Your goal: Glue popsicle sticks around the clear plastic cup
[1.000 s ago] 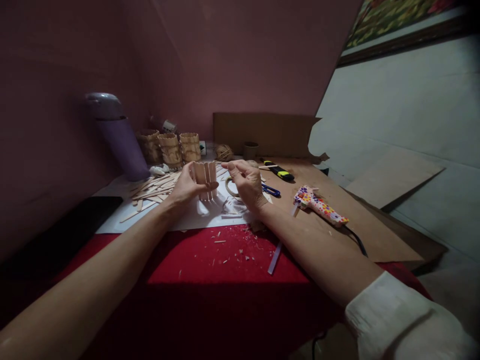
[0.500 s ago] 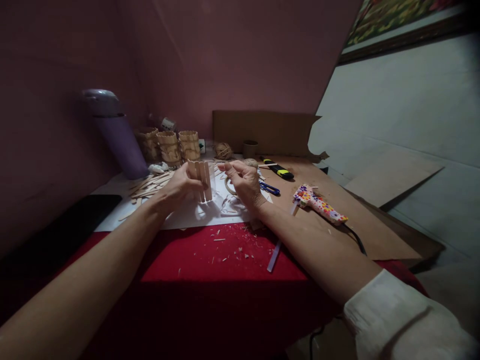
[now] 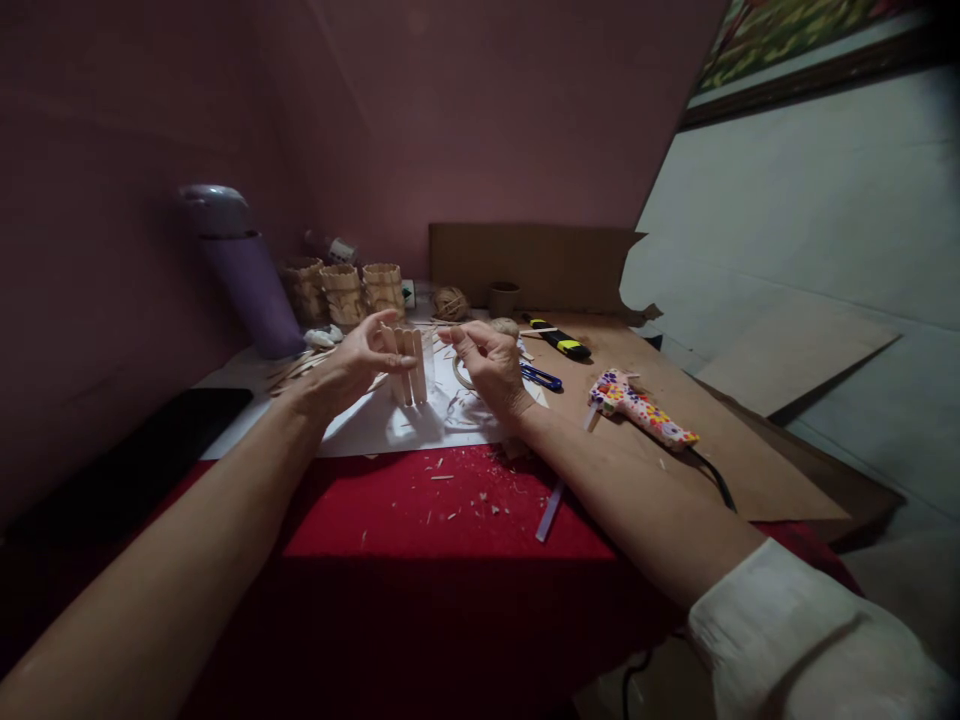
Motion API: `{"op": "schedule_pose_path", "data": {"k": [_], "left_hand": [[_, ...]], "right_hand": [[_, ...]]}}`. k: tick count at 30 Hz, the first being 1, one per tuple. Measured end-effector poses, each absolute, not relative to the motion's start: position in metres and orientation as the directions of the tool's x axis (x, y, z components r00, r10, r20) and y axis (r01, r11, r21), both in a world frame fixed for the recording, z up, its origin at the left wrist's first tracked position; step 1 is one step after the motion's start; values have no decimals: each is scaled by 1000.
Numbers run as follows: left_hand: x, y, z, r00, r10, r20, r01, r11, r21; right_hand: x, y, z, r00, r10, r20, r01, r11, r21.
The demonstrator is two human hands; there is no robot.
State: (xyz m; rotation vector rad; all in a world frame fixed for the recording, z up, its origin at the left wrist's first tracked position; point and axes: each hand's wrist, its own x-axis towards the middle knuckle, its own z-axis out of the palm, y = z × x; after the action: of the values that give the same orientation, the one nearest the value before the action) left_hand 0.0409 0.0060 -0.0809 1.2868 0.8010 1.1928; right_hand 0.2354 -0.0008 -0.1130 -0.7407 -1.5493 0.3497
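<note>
My left hand (image 3: 352,357) grips a clear plastic cup (image 3: 430,362) with several wooden craft sticks (image 3: 410,378) upright along its side. Its thumb lies across the sticks, and its fingers are behind and above them. Just right of the cup, my right hand (image 3: 491,368) is closed with thumb and forefinger pinched together. Whatever it may hold is too small to make out. Below the hands lies a white sheet (image 3: 360,435). Close to my right hand are a ring of tape (image 3: 460,374), partly hidden, and a blue box cutter (image 3: 541,378).
A floral glue gun (image 3: 641,408) lies on cardboard (image 3: 750,470) at right, near a yellow-black cutter (image 3: 559,338). Stick-covered cups (image 3: 384,290), twine (image 3: 451,303), a small pot (image 3: 503,298) and a purple bottle (image 3: 255,290) stand behind. Wood scraps dot the red cloth (image 3: 360,520).
My left hand has shifted its hold: the fingers are raised higher and the thumb now lies across the sticks. My right hand stays pinched beside the cup. The view has shifted slightly.
</note>
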Motion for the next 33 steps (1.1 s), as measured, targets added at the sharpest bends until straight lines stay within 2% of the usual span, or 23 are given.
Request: {"op": "schedule_pose_path", "data": {"k": [3,8,11,15,21,27,33], "left_hand": [[39,6,-86,310,939,149,-151,-106,983],[41,10,-91,404,897,177,-32,-179,983],[42,12,-92,403,888,222,-45,-223,974],[45,9,-93,390,893,226,-43,-228,973],[49,9,-101,409,879,244,-137,-205,969],[50,14,-105,419,869,262,-204,-191,960],[49,14,-106,416,874,250,-213,-174,962]], "right_hand": [[234,-1,-113,19,614,789,274,756,-595],[233,-3,-113,-19,568,823,326,781,-532],[232,-7,-111,-63,529,846,373,799,-472],[231,-13,-107,-159,458,875,496,803,-330],[231,-14,-105,-323,420,848,581,795,-172],[232,-11,-108,-348,382,856,576,808,-126],[230,-11,-110,-330,418,846,578,798,-169]]}}
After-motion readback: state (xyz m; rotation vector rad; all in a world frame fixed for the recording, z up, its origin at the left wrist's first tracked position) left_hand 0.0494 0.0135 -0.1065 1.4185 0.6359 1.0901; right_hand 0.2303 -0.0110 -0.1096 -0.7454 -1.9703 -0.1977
